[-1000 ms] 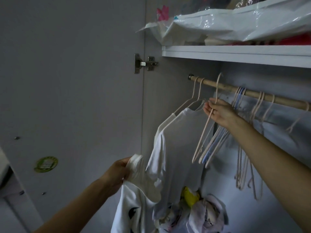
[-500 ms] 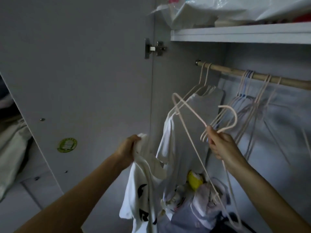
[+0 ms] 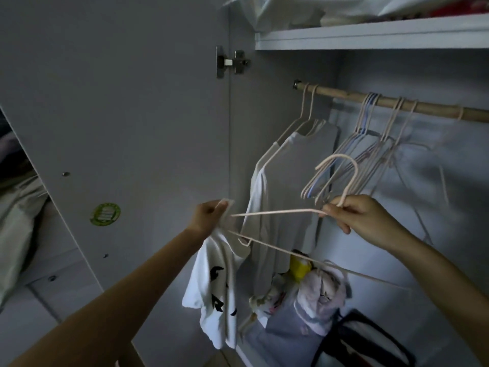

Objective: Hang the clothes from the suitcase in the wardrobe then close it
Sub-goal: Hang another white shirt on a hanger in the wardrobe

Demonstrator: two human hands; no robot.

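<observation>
My left hand (image 3: 210, 217) grips the collar of a white T-shirt with black print (image 3: 215, 292), which hangs down in front of the open wardrobe. My right hand (image 3: 354, 217) pinches a pale pink wire hanger (image 3: 280, 211) just below its hook. The hanger lies nearly level, and its left tip reaches into the shirt's neck opening beside my left hand. Behind them a white T-shirt (image 3: 288, 186) hangs on the wooden rail (image 3: 428, 105), with several empty hangers (image 3: 370, 149) to its right.
The wardrobe door (image 3: 119, 115) stands open on the left, carrying a green sticker. A shelf (image 3: 370, 35) with plastic-wrapped items runs above the rail. A heap of clothes and a bag (image 3: 312, 292) lies on the wardrobe floor.
My right hand took one hanger off the rail, lowered it and turned it level, bringing its tip to the shirt collar. My left hand raised the shirt slightly.
</observation>
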